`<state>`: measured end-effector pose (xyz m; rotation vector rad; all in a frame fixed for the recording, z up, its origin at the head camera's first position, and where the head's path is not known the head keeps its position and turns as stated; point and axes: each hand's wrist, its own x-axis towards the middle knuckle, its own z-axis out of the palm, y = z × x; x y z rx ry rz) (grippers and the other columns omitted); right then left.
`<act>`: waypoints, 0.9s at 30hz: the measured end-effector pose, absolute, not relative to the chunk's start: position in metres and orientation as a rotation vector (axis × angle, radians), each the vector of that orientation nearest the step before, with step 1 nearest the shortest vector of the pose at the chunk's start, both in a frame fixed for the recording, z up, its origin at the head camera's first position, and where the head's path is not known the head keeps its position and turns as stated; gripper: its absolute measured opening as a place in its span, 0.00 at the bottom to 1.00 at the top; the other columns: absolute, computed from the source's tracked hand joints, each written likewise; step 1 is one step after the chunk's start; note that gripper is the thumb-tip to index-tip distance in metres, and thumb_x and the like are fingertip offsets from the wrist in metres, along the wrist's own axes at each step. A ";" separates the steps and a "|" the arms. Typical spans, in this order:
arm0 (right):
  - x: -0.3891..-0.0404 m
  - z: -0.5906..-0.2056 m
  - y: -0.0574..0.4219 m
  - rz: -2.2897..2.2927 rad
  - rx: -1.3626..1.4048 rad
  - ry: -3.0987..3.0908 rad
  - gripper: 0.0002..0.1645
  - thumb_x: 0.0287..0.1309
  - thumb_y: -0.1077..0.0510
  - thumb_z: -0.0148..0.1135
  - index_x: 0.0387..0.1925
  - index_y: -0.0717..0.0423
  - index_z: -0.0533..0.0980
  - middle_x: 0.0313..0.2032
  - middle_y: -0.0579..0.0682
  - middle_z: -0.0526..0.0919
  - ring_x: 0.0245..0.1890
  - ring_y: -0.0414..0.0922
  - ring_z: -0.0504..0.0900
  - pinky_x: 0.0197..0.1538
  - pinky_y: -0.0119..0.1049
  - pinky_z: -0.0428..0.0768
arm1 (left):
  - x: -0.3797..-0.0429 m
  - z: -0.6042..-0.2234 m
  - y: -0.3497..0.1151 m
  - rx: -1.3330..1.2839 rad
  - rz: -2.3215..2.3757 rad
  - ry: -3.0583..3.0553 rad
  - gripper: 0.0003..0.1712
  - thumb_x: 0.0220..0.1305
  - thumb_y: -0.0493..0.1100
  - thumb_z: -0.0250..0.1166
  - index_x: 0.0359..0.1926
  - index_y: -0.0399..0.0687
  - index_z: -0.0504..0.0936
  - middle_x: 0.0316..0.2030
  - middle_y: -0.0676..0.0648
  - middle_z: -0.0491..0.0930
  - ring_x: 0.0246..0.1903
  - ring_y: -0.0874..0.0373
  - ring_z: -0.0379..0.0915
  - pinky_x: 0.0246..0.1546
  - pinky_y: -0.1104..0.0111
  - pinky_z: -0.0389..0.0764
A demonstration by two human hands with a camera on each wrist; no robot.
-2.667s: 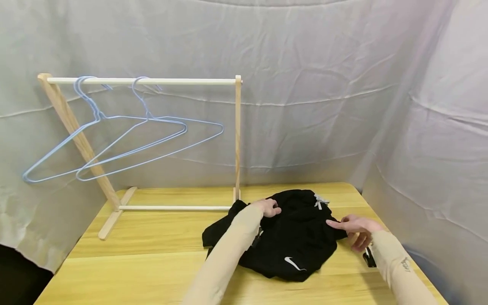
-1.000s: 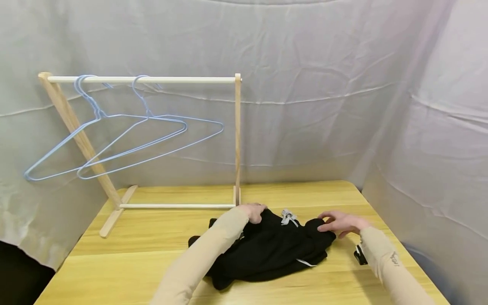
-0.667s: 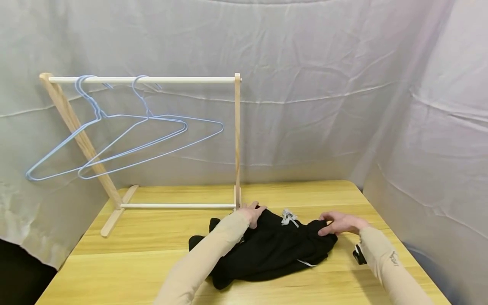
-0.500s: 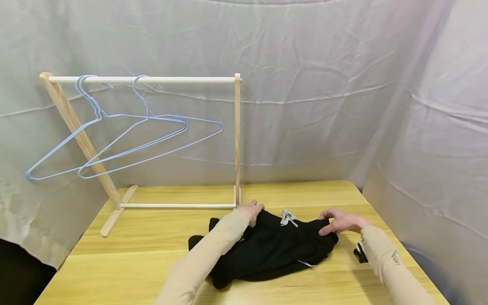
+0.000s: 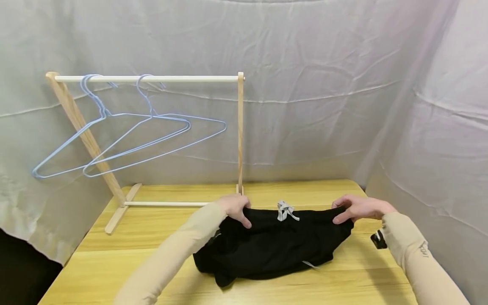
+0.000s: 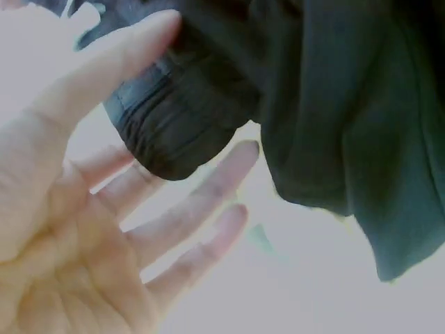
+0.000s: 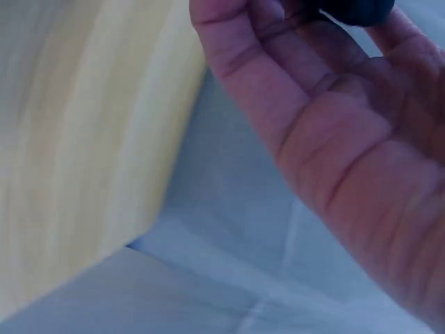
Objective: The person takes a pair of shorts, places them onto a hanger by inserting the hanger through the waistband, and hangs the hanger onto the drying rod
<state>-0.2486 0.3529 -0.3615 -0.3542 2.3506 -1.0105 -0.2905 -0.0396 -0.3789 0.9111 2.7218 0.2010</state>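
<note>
Black shorts (image 5: 282, 245), with a pale drawstring bow (image 5: 284, 211) at the waistband, are stretched sideways, the waistband raised towards the far side. My left hand (image 5: 234, 208) pinches the waistband's left end, thumb in front and some fingers behind. In the left wrist view the gathered waistband (image 6: 188, 122) lies under the thumb, while two fingers of the left hand (image 6: 90, 229) extend free. My right hand (image 5: 362, 207) pinches the waistband's right end between thumb and fingers. Only a bit of black fabric (image 7: 358, 10) shows by the right hand (image 7: 341, 132) in its wrist view.
A wooden rack (image 5: 240, 135) stands at the back left, with several blue wire hangers (image 5: 164, 156) on its top rail (image 5: 190, 79). The wooden table (image 5: 145, 237) ends at the right near a grey curtain (image 5: 431, 169). A small black device (image 5: 378, 239) sits under my right wrist.
The shorts were turned from a bunched heap with a white swoosh showing. Both hands have since moved apart and lifted the waistband, which is now pulled straight between them.
</note>
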 end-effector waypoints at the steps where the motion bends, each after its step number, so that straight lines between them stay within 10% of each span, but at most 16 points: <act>1: -0.248 -0.356 0.352 -0.996 -0.359 2.369 0.23 0.57 0.55 0.72 0.42 0.67 0.72 0.37 0.46 0.73 0.32 0.37 0.72 0.35 0.33 0.77 | -0.290 -0.375 -0.045 0.938 0.243 2.716 0.23 0.50 0.54 0.80 0.42 0.45 0.86 0.42 0.46 0.85 0.43 0.51 0.80 0.48 0.61 0.80; 10: -0.245 -0.304 0.336 -0.842 -0.430 2.609 0.35 0.58 0.50 0.72 0.56 0.73 0.74 0.56 0.68 0.78 0.41 0.42 0.81 0.41 0.36 0.82 | -0.281 -0.340 -0.091 1.084 0.496 2.833 0.26 0.54 0.56 0.77 0.41 0.38 0.87 0.47 0.42 0.84 0.48 0.46 0.80 0.54 0.59 0.79; 17: -0.256 -0.255 0.322 -0.725 -0.583 2.787 0.24 0.63 0.48 0.67 0.31 0.68 0.74 0.25 0.46 0.80 0.22 0.41 0.80 0.37 0.37 0.80 | -0.281 -0.301 -0.116 0.939 0.628 2.918 0.27 0.55 0.58 0.75 0.36 0.36 0.85 0.32 0.46 0.83 0.29 0.59 0.74 0.40 0.62 0.79; 22: -0.262 -0.204 0.303 -0.596 -0.599 3.119 0.24 0.63 0.48 0.67 0.51 0.63 0.81 0.41 0.60 0.89 0.26 0.37 0.83 0.44 0.36 0.80 | -0.284 -0.260 -0.128 0.955 0.703 3.037 0.24 0.60 0.56 0.72 0.24 0.43 0.73 0.14 0.56 0.62 0.19 0.61 0.59 0.27 0.67 0.65; 27: -0.256 -0.144 0.283 -0.991 -0.723 3.545 0.03 0.55 0.57 0.67 0.28 0.51 0.82 0.20 0.31 0.80 0.18 0.27 0.72 0.28 0.21 0.68 | -0.275 -0.196 -0.136 1.037 1.079 3.234 0.17 0.65 0.48 0.68 0.39 0.41 0.73 0.12 0.57 0.59 0.15 0.65 0.57 0.23 0.70 0.62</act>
